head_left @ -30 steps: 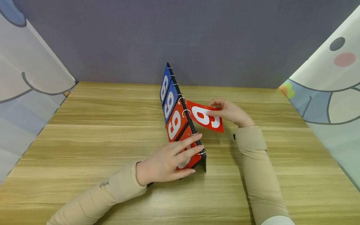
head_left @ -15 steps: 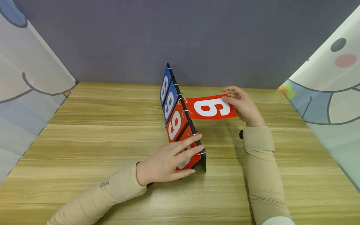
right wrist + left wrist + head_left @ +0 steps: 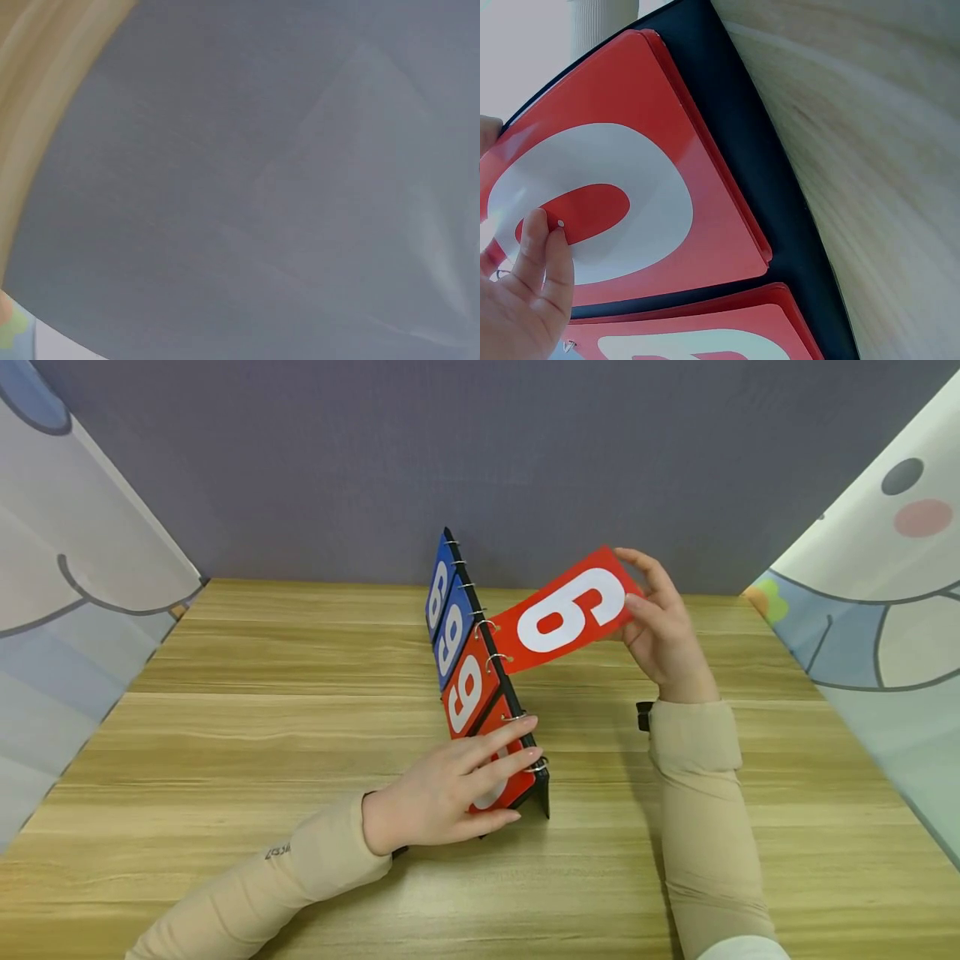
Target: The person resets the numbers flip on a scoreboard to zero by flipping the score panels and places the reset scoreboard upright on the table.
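Note:
A black tabletop flip scoreboard (image 3: 452, 639) stands on the table, with blue and red number cards hung on metal rings along its top edge. My left hand (image 3: 450, 785) rests on its near end, two fingers straight over the top edge and the thumb along the near side. In the left wrist view, other fingers (image 3: 544, 262) lie against a red 0 card (image 3: 652, 97). My right hand (image 3: 663, 631) pinches the free end of a red 9 card (image 3: 564, 614), thumb on its face. This card is raised behind the scoreboard, still on its rings.
The wood-grain table (image 3: 285, 727) runs back to a grey wall (image 3: 480, 460). Cartoon-print panels (image 3: 870, 610) stand at both sides. The right wrist view shows mostly grey wall and a beige sleeve (image 3: 37, 97).
My right hand has carried the free end of the red 9 card right and upward, so it now slants up from the rings. The left hand and the scoreboard have stayed put.

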{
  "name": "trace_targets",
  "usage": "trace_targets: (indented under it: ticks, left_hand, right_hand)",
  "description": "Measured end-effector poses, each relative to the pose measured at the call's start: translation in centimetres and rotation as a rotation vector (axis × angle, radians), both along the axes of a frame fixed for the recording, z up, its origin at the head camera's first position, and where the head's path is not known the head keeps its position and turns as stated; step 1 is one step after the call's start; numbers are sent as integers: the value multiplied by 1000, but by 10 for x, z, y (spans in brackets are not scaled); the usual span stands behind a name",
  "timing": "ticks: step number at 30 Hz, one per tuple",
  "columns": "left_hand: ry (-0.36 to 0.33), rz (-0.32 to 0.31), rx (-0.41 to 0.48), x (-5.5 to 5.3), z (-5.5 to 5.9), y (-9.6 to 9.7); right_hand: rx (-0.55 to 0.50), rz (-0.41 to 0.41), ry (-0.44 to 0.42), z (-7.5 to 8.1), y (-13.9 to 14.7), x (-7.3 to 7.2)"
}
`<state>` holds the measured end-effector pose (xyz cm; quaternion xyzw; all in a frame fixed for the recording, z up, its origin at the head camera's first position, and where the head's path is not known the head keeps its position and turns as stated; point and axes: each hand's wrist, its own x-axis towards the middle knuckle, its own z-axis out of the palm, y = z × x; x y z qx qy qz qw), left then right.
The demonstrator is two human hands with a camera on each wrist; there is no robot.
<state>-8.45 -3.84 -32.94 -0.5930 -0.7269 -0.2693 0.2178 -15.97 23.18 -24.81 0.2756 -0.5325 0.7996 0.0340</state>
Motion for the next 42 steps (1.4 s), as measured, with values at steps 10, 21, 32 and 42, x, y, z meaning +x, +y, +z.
trace_targets:
  ticks: [10,21,32,42]
  left_hand:
    - [15,7,1,0,0,0]
    - [12,13,0,0,1,0]
    - [9,24,-12,1,1,0]
    - [26,21,3,1,0,0]
  right_hand:
    - [111,-150,9,13,-16,18]
    - [386,-183,101,11,-42,26]
    - [632,-152,-33,2,-55,25]
    - [739,-243,64,2,-66,31]
